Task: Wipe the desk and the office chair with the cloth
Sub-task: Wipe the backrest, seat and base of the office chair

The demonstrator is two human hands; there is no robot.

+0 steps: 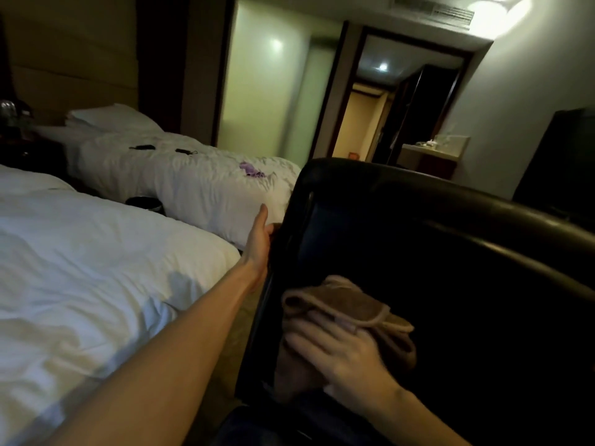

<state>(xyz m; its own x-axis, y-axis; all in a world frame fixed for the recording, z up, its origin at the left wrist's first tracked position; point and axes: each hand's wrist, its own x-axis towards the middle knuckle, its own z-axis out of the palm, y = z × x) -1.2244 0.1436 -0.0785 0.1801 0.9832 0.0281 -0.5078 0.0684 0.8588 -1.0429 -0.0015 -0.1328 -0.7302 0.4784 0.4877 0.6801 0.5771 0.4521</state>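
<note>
Both forearms bare, as are left hand [259, 243] and right hand [338, 355]

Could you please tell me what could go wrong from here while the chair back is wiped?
The black leather office chair may swivel or roll under the push if the left hand gripping its side edge slips. The folded brown cloth is only pressed by the right hand, so it could slide out and drop. The white bed stands close, and a wide stroke might brush dirt onto its cover.
</note>
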